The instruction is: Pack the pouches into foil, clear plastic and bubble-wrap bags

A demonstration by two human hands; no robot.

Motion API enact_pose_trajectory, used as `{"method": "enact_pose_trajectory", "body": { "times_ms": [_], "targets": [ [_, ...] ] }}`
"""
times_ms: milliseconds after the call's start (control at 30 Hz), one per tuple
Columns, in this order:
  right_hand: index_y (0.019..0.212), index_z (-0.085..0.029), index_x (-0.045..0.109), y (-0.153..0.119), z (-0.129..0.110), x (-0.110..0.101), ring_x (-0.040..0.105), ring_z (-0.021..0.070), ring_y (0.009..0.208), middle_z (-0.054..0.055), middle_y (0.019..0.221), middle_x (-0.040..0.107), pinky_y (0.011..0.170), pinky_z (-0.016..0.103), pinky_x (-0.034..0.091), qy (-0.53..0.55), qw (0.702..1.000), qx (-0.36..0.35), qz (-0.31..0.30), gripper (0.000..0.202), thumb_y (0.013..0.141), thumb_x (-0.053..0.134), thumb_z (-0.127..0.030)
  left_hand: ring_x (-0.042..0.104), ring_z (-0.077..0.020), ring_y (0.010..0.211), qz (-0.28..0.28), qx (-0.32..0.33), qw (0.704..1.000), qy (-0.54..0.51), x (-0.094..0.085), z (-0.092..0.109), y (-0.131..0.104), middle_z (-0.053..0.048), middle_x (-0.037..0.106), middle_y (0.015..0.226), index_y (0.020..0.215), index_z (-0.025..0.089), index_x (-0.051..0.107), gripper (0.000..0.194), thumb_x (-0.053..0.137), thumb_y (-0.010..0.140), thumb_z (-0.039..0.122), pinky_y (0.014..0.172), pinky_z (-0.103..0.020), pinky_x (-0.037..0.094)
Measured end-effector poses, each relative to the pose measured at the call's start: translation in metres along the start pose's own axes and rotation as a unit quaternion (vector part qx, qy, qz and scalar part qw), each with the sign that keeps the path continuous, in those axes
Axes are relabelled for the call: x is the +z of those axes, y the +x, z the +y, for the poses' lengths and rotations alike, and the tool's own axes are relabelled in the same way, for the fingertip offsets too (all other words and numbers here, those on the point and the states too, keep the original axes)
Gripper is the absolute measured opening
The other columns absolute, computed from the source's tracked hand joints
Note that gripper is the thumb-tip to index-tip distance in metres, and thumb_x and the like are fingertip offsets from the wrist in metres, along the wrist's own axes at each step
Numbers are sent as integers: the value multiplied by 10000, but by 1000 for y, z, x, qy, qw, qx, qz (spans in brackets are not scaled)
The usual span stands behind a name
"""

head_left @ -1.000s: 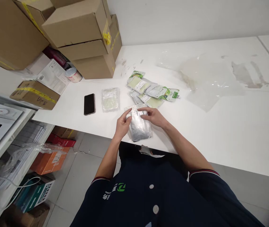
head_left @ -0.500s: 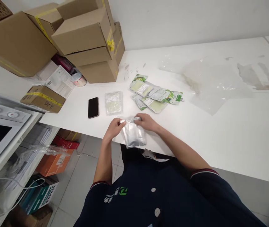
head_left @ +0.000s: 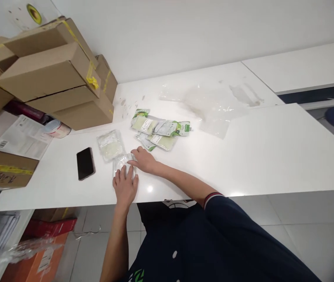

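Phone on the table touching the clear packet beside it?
No, a strip of bare white table shows between the phone and the clear packet.

Worn up on the head, so looking forward and down past the navy shirt (head_left: 196, 239) onto the white table (head_left: 243, 156). Pretty close, yet wide enough to catch the wall (head_left: 214, 31) behind the far edge, the front left corner, plus tiled floor (head_left: 102, 250) below the near edge. Slightly tilted, too.

Packet (head_left: 111, 145) on table (head_left: 243, 156) between phone (head_left: 85, 163) and pouches (head_left: 162, 128)
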State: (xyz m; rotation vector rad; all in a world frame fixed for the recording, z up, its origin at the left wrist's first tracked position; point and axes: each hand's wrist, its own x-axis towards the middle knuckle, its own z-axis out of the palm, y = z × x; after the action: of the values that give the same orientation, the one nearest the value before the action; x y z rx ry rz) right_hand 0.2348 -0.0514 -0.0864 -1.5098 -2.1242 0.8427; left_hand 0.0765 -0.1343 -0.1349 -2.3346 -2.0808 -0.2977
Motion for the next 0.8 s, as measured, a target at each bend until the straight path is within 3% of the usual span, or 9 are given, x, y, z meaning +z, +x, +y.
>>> {"method": "enact_pose_trajectory", "body": {
  "times_ms": [100, 233, 300, 367, 433, 533, 633, 733, 800],
  "targets": [
    [1123, -218, 626, -43, 57, -49, 578, 226, 1106, 93, 1207, 609, 910, 352, 466, -3, 1000, 7, 30, 293, 959, 519, -435, 270, -364, 1454, -24, 37, 999, 10, -5, -22, 13, -113, 374, 1562, 1451, 246, 485, 533, 372, 968, 441, 1153, -570, 264],
    [1239, -114, 557, -98, 161, -128, 492, 332, 1212, 229, 1346, 515, 960, 462, 423, -181, 922, 264, 219, 442, 905, 594, -401, 250, -369, 1459, -53, 44, 998, 5, -12, -30, 17, -118, 349, 1571, 1460, 268, 468, 551, 394, 958, 483, 1147, -599, 259],
    [1313, -78, 493, -118, 200, -154, 449, 346, 1263, 260, 1349, 513, 974, 468, 405, -226, 896, 314, 218, 479, 929, 540, -361, 228, -404, 1458, -39, 38, 998, -2, -16, -22, 17, -133, 325, 1576, 1452, 268, 478, 578, 442, 936, 526, 1130, -648, 244],
    [1283, -68, 520, -133, 220, -167, 505, 335, 1194, 259, 1246, 588, 917, 440, 430, -237, 903, 321, 161, 389, 964, 420, -268, 208, -413, 1463, 16, 40, 999, -31, -21, -7, 15, -152, 326, 1565, 1415, 240, 522, 578, 481, 922, 539, 1137, -650, 230],
    [1226, -79, 569, -145, 221, -167, 578, 309, 1081, 239, 1149, 641, 878, 420, 444, -217, 910, 312, 164, 365, 961, 345, -191, 278, -364, 1446, 87, 45, 991, -96, -25, 15, 11, -166, 411, 1502, 1339, 209, 587, 514, 479, 938, 511, 1162, -587, 252],
    [1110, -137, 633, -161, 197, -151, 641, 248, 913, 153, 1011, 695, 850, 385, 476, -63, 913, 263, 304, 334, 968, 363, -273, 496, -272, 1299, 114, 43, 958, -261, -32, 54, 5, -140, 608, 1286, 1189, 209, 664, 404, 465, 960, 475, 1132, -486, 370],
    [951, -182, 650, -174, 158, -122, 652, 212, 809, 76, 884, 703, 778, 350, 518, 158, 888, 179, 394, 297, 900, 519, -444, 645, -231, 1087, -12, 4, 880, -475, -38, 91, 6, -114, 671, 1179, 1212, 211, 624, 439, 496, 938, 529, 991, -441, 515],
    [845, -208, 630, -183, 117, -91, 646, 214, 779, 55, 833, 694, 766, 367, 532, 227, 896, 129, 358, 241, 831, 617, -449, 703, -231, 946, -175, -60, 733, -654, -41, 118, 20, -157, 632, 1250, 1400, 200, 425, 683, 413, 911, 677, 814, -425, 593],
    [786, -226, 629, -185, 95, -76, 645, 237, 824, 63, 834, 695, 818, 400, 530, 205, 925, 90, 306, 187, 816, 636, -410, 719, -233, 864, -246, -112, 667, -695, -38, 127, 33, -178, 619, 1252, 1379, 192, 409, 760, 364, 875, 758, 729, -416, 606]
  ]
}}
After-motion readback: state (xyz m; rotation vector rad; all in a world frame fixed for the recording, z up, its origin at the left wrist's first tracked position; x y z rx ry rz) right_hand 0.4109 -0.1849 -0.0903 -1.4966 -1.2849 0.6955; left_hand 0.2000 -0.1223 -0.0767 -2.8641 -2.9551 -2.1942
